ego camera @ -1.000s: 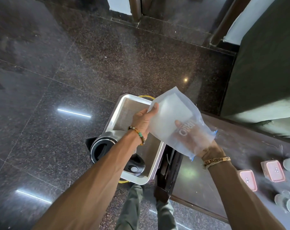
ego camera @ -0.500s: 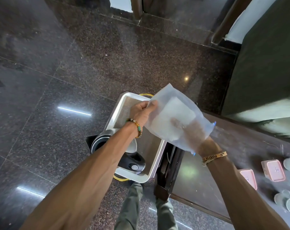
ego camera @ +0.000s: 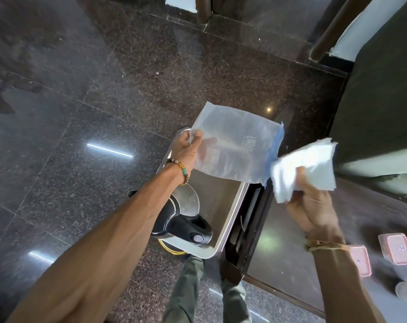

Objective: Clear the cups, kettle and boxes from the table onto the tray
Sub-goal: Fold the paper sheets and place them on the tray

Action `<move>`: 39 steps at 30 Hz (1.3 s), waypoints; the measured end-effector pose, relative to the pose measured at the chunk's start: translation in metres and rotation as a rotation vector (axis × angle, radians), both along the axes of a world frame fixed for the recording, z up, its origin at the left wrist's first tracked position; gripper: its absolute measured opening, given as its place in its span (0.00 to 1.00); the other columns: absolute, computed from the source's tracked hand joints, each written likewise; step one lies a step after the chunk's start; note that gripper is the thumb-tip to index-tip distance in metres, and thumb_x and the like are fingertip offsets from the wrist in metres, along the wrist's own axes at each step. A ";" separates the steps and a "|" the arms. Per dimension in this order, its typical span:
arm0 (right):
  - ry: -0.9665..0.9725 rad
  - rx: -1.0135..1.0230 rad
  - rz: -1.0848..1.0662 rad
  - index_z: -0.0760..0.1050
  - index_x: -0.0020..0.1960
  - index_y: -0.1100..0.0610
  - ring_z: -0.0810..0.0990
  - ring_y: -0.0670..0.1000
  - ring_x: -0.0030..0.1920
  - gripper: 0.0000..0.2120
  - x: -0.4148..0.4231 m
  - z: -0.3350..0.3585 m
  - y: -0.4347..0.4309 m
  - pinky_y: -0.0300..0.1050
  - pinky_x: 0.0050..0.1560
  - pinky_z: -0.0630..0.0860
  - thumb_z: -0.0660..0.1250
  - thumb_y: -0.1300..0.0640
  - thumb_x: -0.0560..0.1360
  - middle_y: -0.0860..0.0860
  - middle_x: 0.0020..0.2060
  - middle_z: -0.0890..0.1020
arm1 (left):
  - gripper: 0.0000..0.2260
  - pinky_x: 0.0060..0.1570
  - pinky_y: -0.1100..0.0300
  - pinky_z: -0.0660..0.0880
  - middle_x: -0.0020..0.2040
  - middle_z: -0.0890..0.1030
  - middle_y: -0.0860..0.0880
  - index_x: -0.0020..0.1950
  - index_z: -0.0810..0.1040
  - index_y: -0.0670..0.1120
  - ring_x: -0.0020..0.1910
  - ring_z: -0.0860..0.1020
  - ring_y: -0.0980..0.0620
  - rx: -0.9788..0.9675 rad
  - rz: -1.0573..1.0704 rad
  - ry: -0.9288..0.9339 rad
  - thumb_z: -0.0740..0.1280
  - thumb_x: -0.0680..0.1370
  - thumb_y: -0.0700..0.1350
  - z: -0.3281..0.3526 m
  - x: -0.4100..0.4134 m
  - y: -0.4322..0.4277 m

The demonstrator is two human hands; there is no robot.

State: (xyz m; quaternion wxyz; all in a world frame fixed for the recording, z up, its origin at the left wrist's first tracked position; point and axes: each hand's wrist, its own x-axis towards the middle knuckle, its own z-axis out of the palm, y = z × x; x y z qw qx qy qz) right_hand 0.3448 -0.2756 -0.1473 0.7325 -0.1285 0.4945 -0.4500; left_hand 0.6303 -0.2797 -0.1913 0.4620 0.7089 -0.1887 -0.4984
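While the kettle (ego camera: 186, 220) already lies in the metal tray (ego camera: 221, 201), lid end toward the person, the two pink-lidded boxes (ego camera: 399, 249) and the cups (ego camera: 405, 292) are still on the dark table (ego camera: 279, 252) at the lower right, well apart from the tray. What has changed in the last second is the packet work above it. The right hand (ego camera: 312, 206), which was reaching inside the translucent zip bag (ego camera: 235, 150), has come out to the right and now grips a wad of white sheets (ego camera: 309, 164), blurred by motion. The left hand (ego camera: 188, 150) pinches the bag by its near corner between thumb and fingers, and the bag hangs flat and apparently empty over the tray's far half. By my reading this is a side step, perhaps lining or wiping, and both hands must be freed before any box or cup can be carried across. The tray sits low beside the table's edge, over a polished, dark speckled stone floor (ego camera: 104, 89) that mirrors strip lights. A dark upholstered piece (ego camera: 379, 101) stands at the right.
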 end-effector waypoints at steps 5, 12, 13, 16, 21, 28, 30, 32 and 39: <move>0.133 -0.012 0.223 0.79 0.60 0.55 0.86 0.53 0.53 0.14 0.046 -0.013 0.002 0.53 0.45 0.84 0.71 0.61 0.74 0.51 0.53 0.86 | 0.23 0.40 0.56 0.70 0.41 0.77 0.48 0.48 0.78 0.46 0.39 0.73 0.52 0.129 -0.146 -0.232 0.66 0.70 0.66 -0.010 0.018 0.001; 0.446 0.153 0.357 0.81 0.46 0.63 0.84 0.51 0.35 0.06 0.103 -0.068 0.005 0.53 0.37 0.83 0.72 0.59 0.76 0.56 0.41 0.84 | 0.17 0.47 0.54 0.78 0.53 0.81 0.43 0.58 0.78 0.42 0.50 0.79 0.44 0.586 -0.617 -0.592 0.69 0.74 0.50 -0.021 0.061 -0.007; 0.467 0.167 0.364 0.81 0.47 0.63 0.83 0.48 0.32 0.06 0.109 -0.077 0.005 0.47 0.32 0.82 0.72 0.59 0.77 0.55 0.39 0.83 | 0.18 0.53 0.51 0.78 0.56 0.81 0.42 0.59 0.77 0.42 0.54 0.79 0.42 0.628 -0.667 -0.638 0.70 0.73 0.50 -0.022 0.065 -0.007; 0.551 0.217 0.375 0.79 0.46 0.60 0.82 0.46 0.29 0.05 0.120 -0.098 0.006 0.38 0.25 0.77 0.73 0.58 0.77 0.50 0.35 0.82 | 0.25 0.59 0.48 0.76 0.61 0.78 0.40 0.64 0.72 0.41 0.59 0.77 0.40 0.736 -0.804 -0.759 0.73 0.72 0.49 -0.026 0.070 -0.004; 0.872 0.185 0.404 0.73 0.37 0.55 0.78 0.51 0.34 0.13 0.114 -0.107 0.014 0.40 0.30 0.74 0.71 0.53 0.77 0.49 0.34 0.79 | 0.30 0.57 0.46 0.77 0.59 0.78 0.41 0.65 0.69 0.41 0.59 0.78 0.40 0.790 -0.894 -0.981 0.77 0.67 0.45 -0.035 0.067 0.000; 0.810 -0.136 0.237 0.81 0.46 0.53 0.84 0.51 0.39 0.08 0.114 -0.071 0.010 0.47 0.37 0.81 0.72 0.49 0.75 0.50 0.38 0.84 | 0.17 0.44 0.54 0.80 0.45 0.83 0.46 0.47 0.80 0.45 0.44 0.81 0.45 0.669 -0.945 -1.007 0.71 0.70 0.58 -0.038 0.067 -0.010; 0.334 -0.062 0.223 0.79 0.60 0.57 0.86 0.49 0.49 0.14 0.124 -0.071 -0.004 0.44 0.44 0.82 0.73 0.56 0.75 0.53 0.49 0.86 | 0.14 0.31 0.64 0.75 0.34 0.82 0.51 0.40 0.79 0.47 0.34 0.80 0.54 0.533 -0.935 -0.688 0.70 0.65 0.57 -0.037 0.064 -0.016; -0.007 0.085 0.190 0.79 0.60 0.54 0.85 0.50 0.54 0.14 0.134 -0.080 -0.017 0.49 0.49 0.83 0.71 0.62 0.75 0.52 0.53 0.86 | 0.04 0.26 0.66 0.68 0.26 0.78 0.53 0.38 0.77 0.48 0.24 0.74 0.58 0.433 -0.790 -0.207 0.69 0.68 0.47 -0.039 0.054 -0.021; 0.180 0.309 0.218 0.78 0.52 0.53 0.81 0.56 0.53 0.07 0.146 -0.122 -0.032 0.49 0.34 0.82 0.71 0.62 0.77 0.53 0.51 0.83 | 0.04 0.35 0.63 0.74 0.41 0.80 0.47 0.47 0.77 0.47 0.36 0.77 0.52 0.541 -0.749 -0.075 0.70 0.74 0.41 -0.074 0.055 -0.020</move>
